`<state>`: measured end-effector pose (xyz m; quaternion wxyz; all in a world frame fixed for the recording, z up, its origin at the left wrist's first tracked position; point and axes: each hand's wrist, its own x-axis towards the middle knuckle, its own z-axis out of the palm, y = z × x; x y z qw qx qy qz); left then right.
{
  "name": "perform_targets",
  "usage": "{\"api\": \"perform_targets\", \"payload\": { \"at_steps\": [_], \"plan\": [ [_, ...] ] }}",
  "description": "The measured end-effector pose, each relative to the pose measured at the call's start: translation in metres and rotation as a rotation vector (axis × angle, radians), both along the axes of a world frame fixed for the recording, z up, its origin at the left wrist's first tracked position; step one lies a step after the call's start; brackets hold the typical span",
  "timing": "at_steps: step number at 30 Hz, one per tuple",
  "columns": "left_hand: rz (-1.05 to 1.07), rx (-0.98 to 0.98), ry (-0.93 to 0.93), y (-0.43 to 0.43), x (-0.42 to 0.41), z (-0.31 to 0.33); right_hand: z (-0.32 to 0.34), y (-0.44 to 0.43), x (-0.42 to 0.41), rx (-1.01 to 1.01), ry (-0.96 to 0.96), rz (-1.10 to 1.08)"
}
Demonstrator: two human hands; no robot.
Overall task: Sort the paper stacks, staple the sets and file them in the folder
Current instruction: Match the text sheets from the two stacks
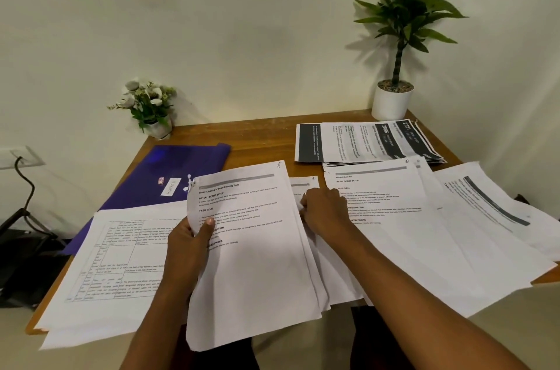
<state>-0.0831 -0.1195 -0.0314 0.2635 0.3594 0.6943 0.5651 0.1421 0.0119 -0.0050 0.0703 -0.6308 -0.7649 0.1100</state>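
Paper stacks (394,218): thin white printed sheets, fanned flat across the wooden counter (257,139).
Folder (169,175): glossy purple plastic, lying flat at far left.
Held set (251,248): limp sheets lifted at centre, long axis running away from the person.
Left hand (188,242): thumb and fingers clamped on the set's left edge; judged nearer the folder.
Right hand (325,212): fingers curled onto its right edge.

Right hand (325,212): fingers mostly hidden behind held sheets (251,263). Purple folder (169,169): lower part under table sheet (121,260), label too small to read. Tall plant (406,6): top cut by upper edge. Forearms (403,275) cut at btm edge.
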Motion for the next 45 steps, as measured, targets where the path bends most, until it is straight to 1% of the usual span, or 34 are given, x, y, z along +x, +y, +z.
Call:
{"api": "perform_targets", "payload": {
  "at_steps": [4,6,9,13,14,18,20,24,27,28,29,31,32,33,35,38,45],
  "plan": [
    [-0.001,0.004,-0.032,0.0,-0.001,0.0,-0.004,-0.007,-0.001,0.162,0.059,0.034],
    [-0.001,0.011,-0.039,0.0,0.0,0.0,-0.005,-0.007,0.0,0.18,0.093,0.017],
    [0.0,0.008,-0.044,0.0,0.0,-0.001,-0.002,-0.007,0.002,0.1,0.126,0.003],
    [0.01,0.006,-0.039,-0.001,-0.001,-0.002,0.005,-0.007,-0.003,0.018,0.036,-0.008],
    [0.013,0.006,-0.036,-0.001,-0.001,-0.003,0.007,-0.005,-0.005,-0.006,0.039,-0.029],
    [0.02,0.0,-0.033,0.0,-0.003,-0.004,0.012,0.004,-0.012,-0.112,0.129,-0.107],
    [0.024,-0.008,-0.03,0.0,-0.004,-0.005,0.012,0.007,-0.01,-0.139,0.163,-0.112],
    [0.025,-0.002,-0.026,0.0,-0.004,-0.005,0.015,0.012,0.0,-0.163,0.113,-0.092],
    [0.03,0.011,-0.039,-0.002,-0.003,-0.003,0.023,0.018,0.012,-0.179,0.147,-0.058],
    [0.035,0.015,-0.046,-0.002,-0.002,-0.002,0.026,0.021,0.018,-0.202,0.221,-0.036],
    [0.04,0.021,-0.053,-0.002,-0.002,-0.002,0.029,0.023,0.025,-0.245,0.372,-0.024],
    [0.047,0.035,-0.065,-0.003,-0.001,0.001,0.032,0.025,0.039,-0.366,0.817,-0.039],
    [0.049,0.042,-0.067,-0.003,-0.001,0.002,0.031,0.025,0.044,-0.4,1.001,-0.059],
    [0.049,0.045,-0.065,-0.003,0.0,0.002,0.029,0.026,0.049,-0.405,1.122,-0.085],
    [0.052,0.046,-0.063,-0.004,0.001,0.004,0.022,0.028,0.057,-0.383,1.203,-0.151],
    [0.056,0.045,-0.053,-0.002,0.002,0.004,0.015,0.028,0.063,-0.391,1.246,-0.223],
    [0.041,0.034,-0.049,-0.003,-0.003,0.002,0.011,0.026,0.059,-0.42,1.341,-0.214]
  ]
}}
